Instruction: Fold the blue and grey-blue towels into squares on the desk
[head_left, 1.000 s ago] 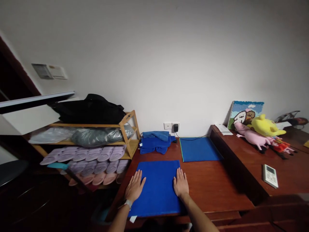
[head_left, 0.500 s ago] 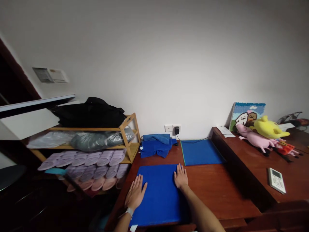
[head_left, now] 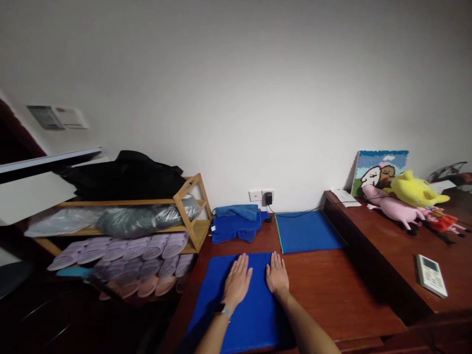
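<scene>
A bright blue cloth (head_left: 254, 314) is spread flat on the reddish-brown wooden table (head_left: 332, 290). On the cloth's upper middle lies my left hand (head_left: 238, 282), palm down with its fingers stretched out; a watch is on that wrist. My right hand (head_left: 277, 274) rests flat at the cloth's upper right edge, fingers extended. Behind them, a crumpled pile of blue cloths (head_left: 236, 223) sits against the wall. To its right a second blue cloth (head_left: 308, 232) with a green edge lies flat, apart from both hands.
Left of the table stands a wooden rack (head_left: 195, 216) with slippers (head_left: 129, 248), plastic-wrapped bundles and a black bag (head_left: 127, 174). A black plug (head_left: 268, 198) trails a cable over the far cloth. A higher surface at right holds plush toys (head_left: 416, 189), a picture and a remote control (head_left: 431, 275).
My left hand has slid right, from the cloth's left edge to its middle, nearer the right hand. My right hand stays almost in place. The view has shifted slightly.
</scene>
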Action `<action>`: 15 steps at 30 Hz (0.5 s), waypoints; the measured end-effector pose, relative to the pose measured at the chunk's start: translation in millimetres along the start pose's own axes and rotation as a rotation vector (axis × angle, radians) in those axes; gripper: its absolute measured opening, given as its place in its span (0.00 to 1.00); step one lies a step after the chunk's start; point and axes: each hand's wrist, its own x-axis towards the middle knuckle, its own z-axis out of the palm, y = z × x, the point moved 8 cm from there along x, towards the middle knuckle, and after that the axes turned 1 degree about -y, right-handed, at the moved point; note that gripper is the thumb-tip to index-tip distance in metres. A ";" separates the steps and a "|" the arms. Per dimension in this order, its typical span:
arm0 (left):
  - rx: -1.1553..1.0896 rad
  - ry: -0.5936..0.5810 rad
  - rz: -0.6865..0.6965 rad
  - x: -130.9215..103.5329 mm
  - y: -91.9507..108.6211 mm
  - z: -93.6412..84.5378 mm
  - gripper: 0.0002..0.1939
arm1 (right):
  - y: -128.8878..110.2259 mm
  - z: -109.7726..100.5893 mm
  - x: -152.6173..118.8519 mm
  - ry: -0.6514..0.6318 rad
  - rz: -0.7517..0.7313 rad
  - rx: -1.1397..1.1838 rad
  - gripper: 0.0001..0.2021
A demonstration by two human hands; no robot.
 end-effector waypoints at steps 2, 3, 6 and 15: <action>-0.047 -0.059 0.067 19.6 34.8 19.3 0.33 | 0.1 1.8 -0.1 -0.005 -0.008 -0.005 0.33; -0.064 -0.087 0.078 26.5 46.5 29.5 0.33 | 0.3 3.4 0.1 -0.009 -0.012 -0.011 0.33; -0.087 -0.147 0.061 35.7 59.9 53.9 0.34 | 0.9 8.2 1.3 -0.016 -0.024 -0.039 0.32; 0.038 -0.158 -0.159 7.9 -58.4 22.4 0.37 | 0.4 4.8 1.4 -0.010 -0.007 -0.028 0.33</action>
